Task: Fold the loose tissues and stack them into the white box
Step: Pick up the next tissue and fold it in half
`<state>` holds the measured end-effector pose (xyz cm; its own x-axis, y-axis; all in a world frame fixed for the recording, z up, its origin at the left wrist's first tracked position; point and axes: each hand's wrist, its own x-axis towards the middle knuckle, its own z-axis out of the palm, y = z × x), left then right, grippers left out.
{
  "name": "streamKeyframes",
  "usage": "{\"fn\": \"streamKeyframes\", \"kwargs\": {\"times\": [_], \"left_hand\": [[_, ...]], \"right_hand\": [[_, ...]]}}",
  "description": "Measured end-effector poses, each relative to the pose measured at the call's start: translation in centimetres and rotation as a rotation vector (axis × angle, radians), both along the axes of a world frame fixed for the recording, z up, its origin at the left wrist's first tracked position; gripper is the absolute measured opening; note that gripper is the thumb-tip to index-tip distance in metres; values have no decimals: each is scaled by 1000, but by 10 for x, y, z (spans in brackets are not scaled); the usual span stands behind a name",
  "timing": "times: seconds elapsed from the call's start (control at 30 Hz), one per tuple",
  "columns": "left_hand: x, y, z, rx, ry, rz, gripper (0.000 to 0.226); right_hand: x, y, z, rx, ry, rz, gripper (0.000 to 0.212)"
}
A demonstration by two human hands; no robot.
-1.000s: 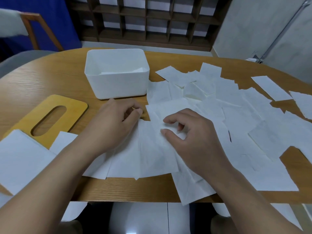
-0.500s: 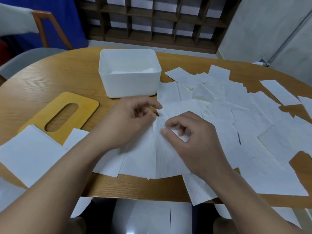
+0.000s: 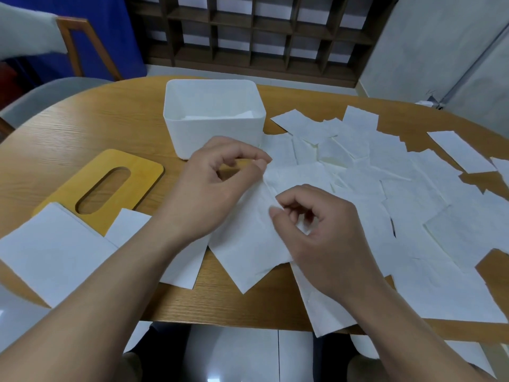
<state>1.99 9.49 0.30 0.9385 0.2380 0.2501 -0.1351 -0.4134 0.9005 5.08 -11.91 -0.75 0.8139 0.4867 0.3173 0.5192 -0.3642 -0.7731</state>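
A white tissue (image 3: 248,244) lies skewed near the table's front edge, one corner pointing toward me. My left hand (image 3: 212,186) pinches its far corner between thumb and fingertips. My right hand (image 3: 319,230) pinches the same tissue's right part, fingers curled. The white box (image 3: 214,133) stands just behind my left hand, with folded tissues lying flat inside. Several loose tissues (image 3: 399,188) cover the table's right half, overlapping each other.
A wooden lid with an oval slot (image 3: 104,188) lies left of my hands on the round wooden table (image 3: 82,128). More white sheets (image 3: 52,252) overlap the front left edge. A chair (image 3: 41,97) stands at the far left, and a dark lattice shelf (image 3: 261,31) stands behind.
Both hands lifted the tissue's far end and turned it, so it now lies diagonal. The view shifted, putting the box nearer the middle.
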Motion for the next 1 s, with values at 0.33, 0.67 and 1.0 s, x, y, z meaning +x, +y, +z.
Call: {"fn": "streamKeyframes", "kwargs": {"times": [0.33, 0.67, 1.0], "left_hand": [[5, -8, 11, 13, -56, -199, 15], [28, -47, -8, -113, 71, -75, 21], [42, -68, -26, 138, 153, -20, 23]], "right_hand": [[14, -34, 22, 120, 294, -33, 11], [45, -91, 25, 252, 458, -215, 13], [64, -105, -5, -71, 134, -367, 17]]}}
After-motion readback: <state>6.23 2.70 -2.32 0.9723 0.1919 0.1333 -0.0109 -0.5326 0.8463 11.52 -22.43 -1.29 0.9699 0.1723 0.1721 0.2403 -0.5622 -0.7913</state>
